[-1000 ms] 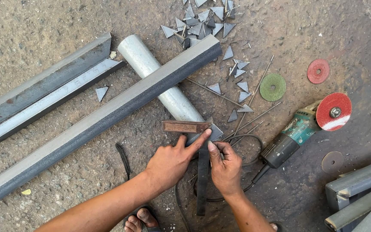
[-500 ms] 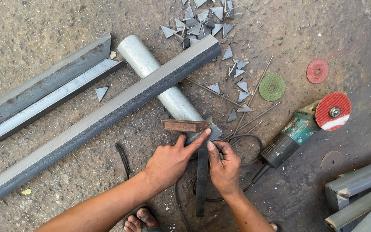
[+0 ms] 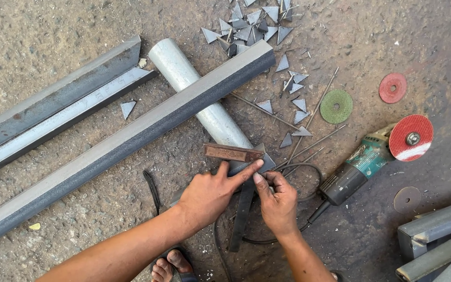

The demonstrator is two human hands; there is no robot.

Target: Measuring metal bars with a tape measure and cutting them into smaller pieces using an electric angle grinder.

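Left hand: laid flat, forefinger stretched out and pressing on the dark flat steel strip; no shift from the earlier pictures. Right hand: fingers curled together, pinching something small against the same strip; what it is cannot be told. Position unchanged. Strip: under both hands, running back toward the wrists. Rusty short bar: just beyond the left forefinger. Angle grinder: right of the right hand, near, unmoved. Long angle iron: beyond the left hand, lying across the grey pipe.
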